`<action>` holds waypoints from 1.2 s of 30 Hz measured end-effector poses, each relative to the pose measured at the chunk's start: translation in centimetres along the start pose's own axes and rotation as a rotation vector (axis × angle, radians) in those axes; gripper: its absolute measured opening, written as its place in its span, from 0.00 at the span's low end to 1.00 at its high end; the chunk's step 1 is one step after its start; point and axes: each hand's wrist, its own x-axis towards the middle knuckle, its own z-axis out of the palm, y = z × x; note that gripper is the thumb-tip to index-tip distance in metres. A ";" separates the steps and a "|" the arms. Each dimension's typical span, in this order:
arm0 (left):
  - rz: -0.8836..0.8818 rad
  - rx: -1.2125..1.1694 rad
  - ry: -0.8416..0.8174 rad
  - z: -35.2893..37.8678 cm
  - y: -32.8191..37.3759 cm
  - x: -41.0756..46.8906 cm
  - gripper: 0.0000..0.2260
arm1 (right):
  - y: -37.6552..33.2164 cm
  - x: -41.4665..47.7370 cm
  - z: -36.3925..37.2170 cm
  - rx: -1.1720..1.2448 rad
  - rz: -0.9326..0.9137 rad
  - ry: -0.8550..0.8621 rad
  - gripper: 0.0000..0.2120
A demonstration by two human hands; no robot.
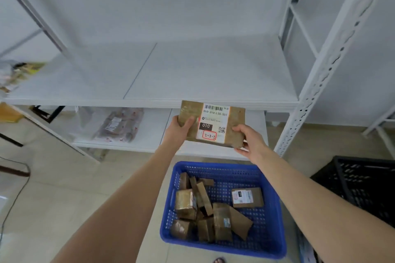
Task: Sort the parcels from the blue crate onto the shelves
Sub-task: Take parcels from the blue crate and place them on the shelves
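At the bottom edge, part of a foot (219,260) is cut off by the frame. Just beyond it, the blue crate (213,245) sits on the floor holding a jumble of brown parcels (203,209) that overlap and cannot be counted, and a labelled box (247,197) lying apart. A black crate (363,188) is cropped at the right.

Above the crate, both hands hold a flat cardboard parcel (213,121) between them, label up, with "3-3-3" boxed in red. The left hand (177,132) pinches its left edge, thumb on top and fingers hidden behind. The right hand (250,141) grips its lower right corner. The parcel overlaps the front lip of the middle shelf (192,77). On the lower shelf (154,134) lies a blurred plastic-wrapped package (119,126).
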 end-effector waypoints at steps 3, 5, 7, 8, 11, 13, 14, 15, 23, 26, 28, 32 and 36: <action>0.056 0.012 0.023 -1.9 2.0 -1.5 0.24 | -2.2 -2.5 0.6 0.001 -0.047 -0.018 0.16; 0.083 0.020 0.050 -3.1 3.4 -2.7 0.24 | -3.4 -3.9 1.0 0.009 -0.078 -0.017 0.15; 0.108 0.044 0.088 -4.3 4.7 -4.0 0.23 | -4.5 -5.4 1.6 0.020 -0.108 -0.026 0.15; 0.119 0.060 0.107 -5.0 5.3 -4.6 0.23 | -5.0 -6.1 1.9 0.025 -0.123 -0.030 0.15; 0.153 0.102 0.157 -6.9 6.9 -6.0 0.22 | -6.4 -8.0 2.8 0.027 -0.166 -0.044 0.14; 0.178 0.140 0.184 -8.0 7.5 -6.5 0.22 | -7.1 -8.9 3.3 0.003 -0.198 -0.065 0.14; 0.191 0.162 0.203 -8.6 7.9 -6.8 0.22 | -7.5 -9.3 3.6 -0.011 -0.220 -0.075 0.14; 0.201 0.177 0.223 -9.2 8.3 -7.1 0.22 | -7.8 -9.7 3.9 -0.025 -0.247 -0.084 0.13; 0.252 0.199 0.285 -14.7 10.7 -7.6 0.21 | -10.1 -11.6 8.4 -0.083 -0.418 -0.024 0.26; 0.254 0.194 0.256 -17.0 10.5 -6.9 0.22 | -10.3 -11.9 10.8 -0.052 -0.435 0.013 0.27; 0.256 0.170 0.244 -18.7 10.1 -6.0 0.22 | -10.3 -12.0 12.6 -0.051 -0.446 0.026 0.27; 0.258 0.060 0.200 -22.5 8.8 -3.9 0.21 | -9.6 -11.9 16.8 -0.044 -0.462 0.056 0.26; 0.305 0.050 0.190 -27.3 6.9 -1.9 0.21 | -9.3 -12.0 22.1 -0.094 -0.514 0.072 0.34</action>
